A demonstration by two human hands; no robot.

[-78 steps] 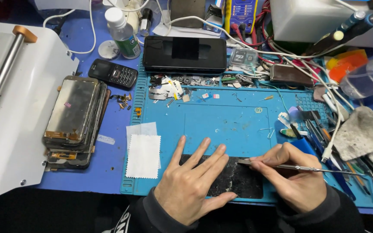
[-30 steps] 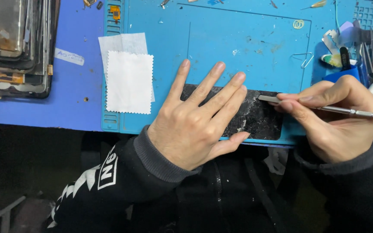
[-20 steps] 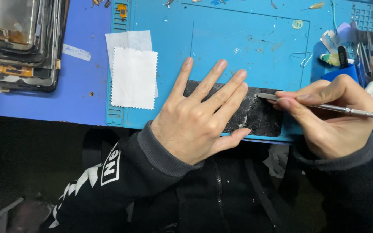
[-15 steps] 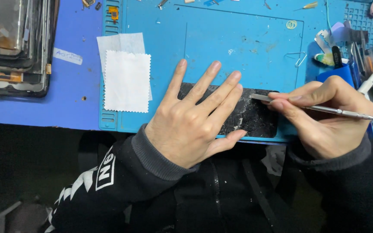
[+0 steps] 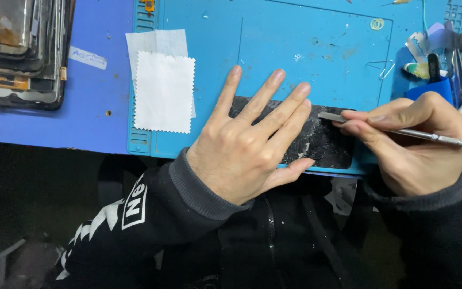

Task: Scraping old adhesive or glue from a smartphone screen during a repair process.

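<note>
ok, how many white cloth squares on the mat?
2. A zigzag-edged white cloth lies left of the left hand, overlapping a second white sheet that sticks out above it. More may be hidden underneath.

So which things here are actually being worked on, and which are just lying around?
In use:
left hand pressing flat on the black cracked panel
right hand holding the metal scraper tool against the panel

Lying about:
white cloth
stack of old screens
paper clip

Left hand (image 5: 244, 144) flat on black panel (image 5: 324, 142), right hand (image 5: 415, 142) pinching metal tool (image 5: 434, 137), blue mat (image 5: 295, 48)
</note>
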